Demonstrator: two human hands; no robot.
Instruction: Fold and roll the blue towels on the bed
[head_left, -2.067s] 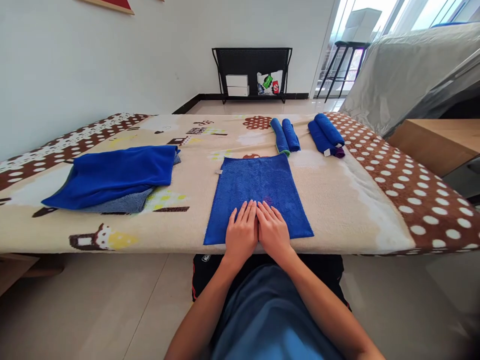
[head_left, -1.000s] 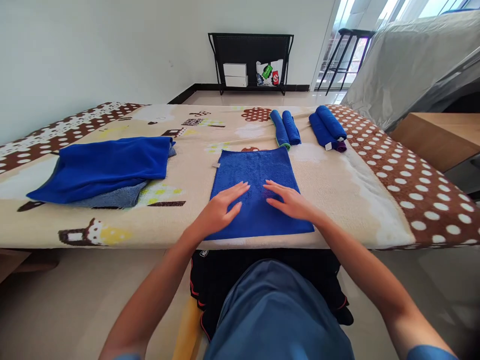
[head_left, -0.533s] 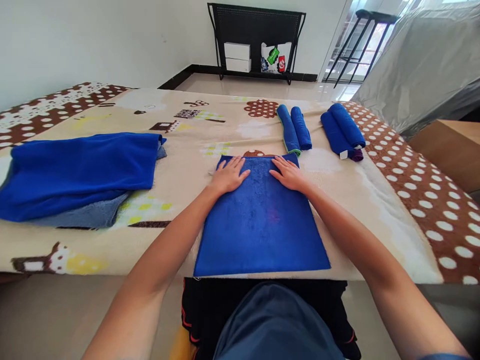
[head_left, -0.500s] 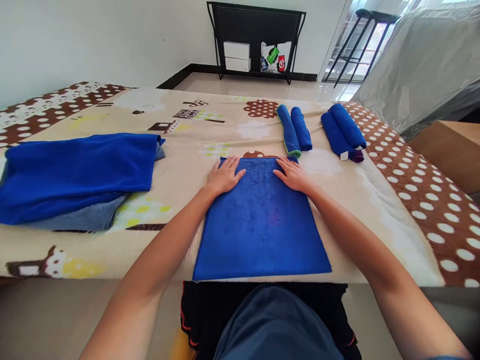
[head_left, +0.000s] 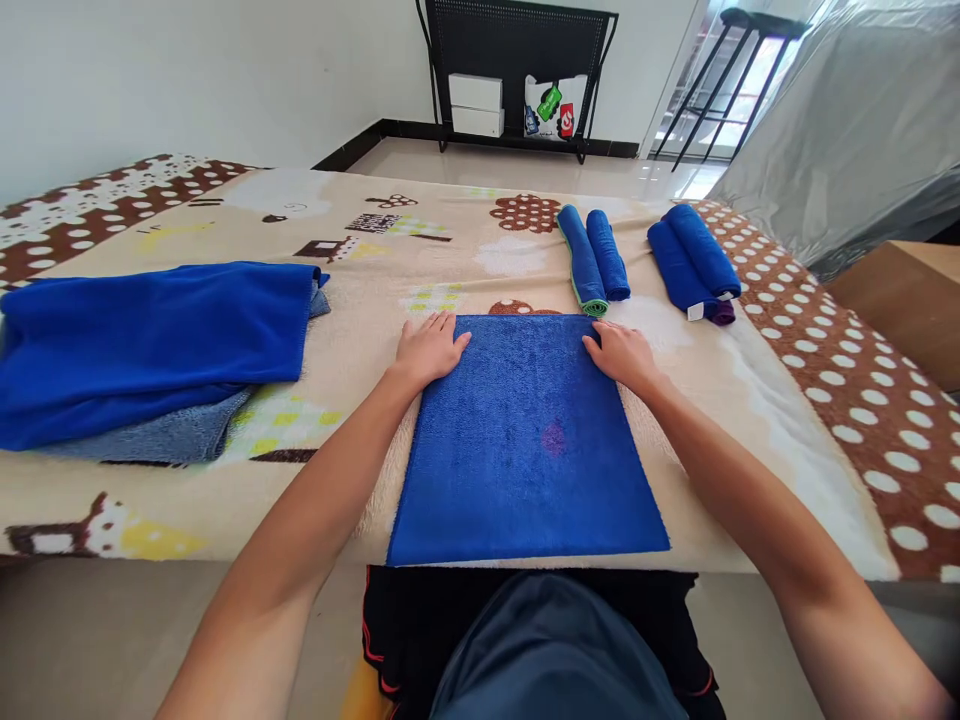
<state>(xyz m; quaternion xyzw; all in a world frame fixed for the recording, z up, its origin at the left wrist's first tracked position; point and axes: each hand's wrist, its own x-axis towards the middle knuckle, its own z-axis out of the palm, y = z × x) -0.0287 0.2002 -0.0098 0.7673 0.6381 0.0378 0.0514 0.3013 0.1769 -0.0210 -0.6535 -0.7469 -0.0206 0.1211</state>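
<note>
A blue towel [head_left: 517, 450] lies spread flat before me, with a small purplish spot right of its middle. My left hand [head_left: 431, 350] rests open at its far left corner, fingers stretched away from me and thumb on the cloth. At the far right corner lies my right hand [head_left: 624, 354], also open, its thumb over the towel's edge. Just beyond that corner are two rolled blue towels [head_left: 592, 260] side by side, one edged in green.
Two more rolled blue towels [head_left: 694, 258] lie at the right. A loosely folded blue cloth pile [head_left: 157, 350] is at the left. All rest on a patterned blanket [head_left: 360, 330]. Beyond stand a black rack [head_left: 517, 50] and a stool [head_left: 761, 25]; a cardboard box [head_left: 900, 300] is at right.
My hands have moved apart, the left one leftward and the right one rightward, to the towel's far corners. The towel's far edge now lies flat and its surface looks smoother.
</note>
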